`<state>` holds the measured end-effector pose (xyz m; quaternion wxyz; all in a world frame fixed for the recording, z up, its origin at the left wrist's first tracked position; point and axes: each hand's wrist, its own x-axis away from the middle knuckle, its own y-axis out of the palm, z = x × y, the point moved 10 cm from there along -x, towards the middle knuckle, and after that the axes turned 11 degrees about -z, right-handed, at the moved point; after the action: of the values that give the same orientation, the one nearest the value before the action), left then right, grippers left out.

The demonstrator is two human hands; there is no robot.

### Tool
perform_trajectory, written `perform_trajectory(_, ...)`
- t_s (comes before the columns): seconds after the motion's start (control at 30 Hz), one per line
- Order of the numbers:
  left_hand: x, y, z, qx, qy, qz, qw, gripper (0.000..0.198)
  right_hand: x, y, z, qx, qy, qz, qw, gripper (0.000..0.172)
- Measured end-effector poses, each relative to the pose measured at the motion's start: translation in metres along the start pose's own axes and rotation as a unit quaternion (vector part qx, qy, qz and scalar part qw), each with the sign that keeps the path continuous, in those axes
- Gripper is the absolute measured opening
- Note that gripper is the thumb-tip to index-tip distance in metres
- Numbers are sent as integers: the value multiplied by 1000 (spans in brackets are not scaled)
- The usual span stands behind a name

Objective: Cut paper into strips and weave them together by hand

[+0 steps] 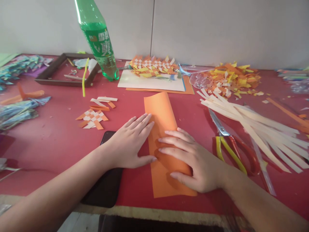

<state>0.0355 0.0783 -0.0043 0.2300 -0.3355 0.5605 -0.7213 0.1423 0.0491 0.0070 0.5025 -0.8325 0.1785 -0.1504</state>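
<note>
A folded sheet of orange paper (161,112) lies lengthwise on the red table (60,138) in front of me. My left hand (130,143) lies flat with fingers stretched out, its fingertips and thumb pressing the paper's left edge. My right hand (193,158) rests flat on the lower middle of the paper, fingers spread and pointing left. Neither hand holds anything. Under my left wrist lies a dark phone (106,187).
Scissors with red and yellow handles (231,148) lie right of the paper, beside a fan of cream paper strips (260,125). A green bottle (98,38), a wooden frame (60,69), woven orange-white mats (152,66) (93,118) and paper scraps (231,79) sit farther back.
</note>
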Motion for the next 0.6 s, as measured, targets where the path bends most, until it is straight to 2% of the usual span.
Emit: perform_trajectory(0.6, 0, 4, -1, -22, -9, -8, 1000, 96, 0, 0, 1, 0, 5, 0, 1000, 51)
